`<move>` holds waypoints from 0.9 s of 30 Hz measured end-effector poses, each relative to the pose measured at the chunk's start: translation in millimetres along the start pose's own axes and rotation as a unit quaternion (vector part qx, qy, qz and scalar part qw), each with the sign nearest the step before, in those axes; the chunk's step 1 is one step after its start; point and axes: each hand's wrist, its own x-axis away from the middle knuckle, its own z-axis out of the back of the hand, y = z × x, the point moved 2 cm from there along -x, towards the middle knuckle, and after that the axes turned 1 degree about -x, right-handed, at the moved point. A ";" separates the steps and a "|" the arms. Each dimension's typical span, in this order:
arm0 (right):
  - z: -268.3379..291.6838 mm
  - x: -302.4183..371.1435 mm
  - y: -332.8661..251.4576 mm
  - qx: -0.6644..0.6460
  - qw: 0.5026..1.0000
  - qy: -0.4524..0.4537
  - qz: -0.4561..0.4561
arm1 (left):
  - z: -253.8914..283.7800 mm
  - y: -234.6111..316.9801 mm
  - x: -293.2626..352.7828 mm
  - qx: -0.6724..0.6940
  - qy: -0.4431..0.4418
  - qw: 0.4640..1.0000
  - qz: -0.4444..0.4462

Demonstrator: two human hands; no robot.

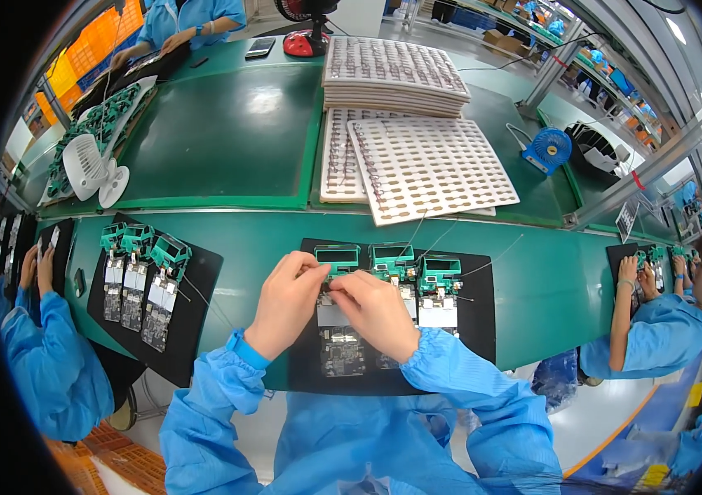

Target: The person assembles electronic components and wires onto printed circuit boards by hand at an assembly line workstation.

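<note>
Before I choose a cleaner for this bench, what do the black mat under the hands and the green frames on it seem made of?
The black mat looks like matt rubber or foam: dark, even, with little glare. The green frames are probably moulded plastic, perhaps slightly glossy, judging by their uniform colour and crisp edges.

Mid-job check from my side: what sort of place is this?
Most likely an electronics assembly workshop: circuit boards lie on black mats, slotted white trays are stacked behind, and other people in blue smocks work at the benches.
</note>
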 end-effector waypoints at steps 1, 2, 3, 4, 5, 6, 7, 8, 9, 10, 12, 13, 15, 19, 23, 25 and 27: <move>5.6 2.0 -4.7 -0.003 1.000 -0.002 -0.009 | -0.4 -0.3 2.9 -0.010 0.001 1.000 -0.016; 11.5 4.8 -5.7 0.000 1.000 0.000 -0.011 | -0.7 -1.1 5.5 -0.019 0.003 0.999 -0.032; 18.5 9.1 -7.5 0.012 0.999 0.033 0.014 | 1.8 -2.1 9.5 -0.039 -0.004 0.998 -0.049; 27.1 13.1 -9.0 0.025 0.997 0.066 0.040 | 2.2 -4.7 10.3 -0.050 0.007 0.997 -0.062; 41.1 16.9 -10.4 0.012 0.996 0.089 0.004 | 2.5 -8.1 10.1 -0.061 0.018 0.995 -0.075; 53.1 21.9 -6.1 0.074 0.991 0.115 0.004 | 0.9 -17.1 12.5 -0.031 0.012 0.998 -0.053; 65.8 26.3 -1.6 0.135 0.980 0.142 0.006 | 1.4 -21.7 10.8 -0.002 0.010 0.999 -0.041; 72.5 32.0 9.3 0.162 0.973 0.165 -0.009 | 1.9 -24.9 9.5 0.027 0.008 0.999 -0.028; 79.0 36.9 12.6 0.208 0.964 0.166 -0.016 | -0.4 -27.1 8.7 0.028 0.005 0.999 -0.024; 83.4 40.5 14.9 0.253 0.953 0.166 -0.023 | -1.0 -27.4 9.4 0.030 0.006 0.999 -0.024; 83.1 44.1 20.4 0.289 0.943 0.166 -0.001 | -0.4 -25.4 10.2 -0.003 0.001 0.999 -0.042; 80.4 44.6 20.7 0.324 0.934 0.152 0.003 | 0.5 -23.6 10.5 -0.002 0.000 0.999 -0.044; 75.2 42.8 20.6 0.394 0.911 0.124 0.012 | 3.1 -19.3 11.2 -0.045 -0.014 0.997 -0.061; 70.5 33.1 16.4 0.428 0.896 0.119 0.006 | 7.3 -15.8 10.5 -0.047 -0.014 0.996 -0.069; 65.2 34.4 20.5 0.459 0.882 0.106 0.012 | 12.0 -16.9 12.3 -0.088 -0.029 0.991 -0.100; 63.5 36.8 21.6 0.467 0.878 0.100 0.007 | 11.3 -15.3 10.6 -0.087 -0.030 0.991 -0.099; 58.2 36.2 21.7 0.497 0.864 0.079 0.017 | 10.8 -14.1 8.6 -0.080 -0.023 0.991 -0.107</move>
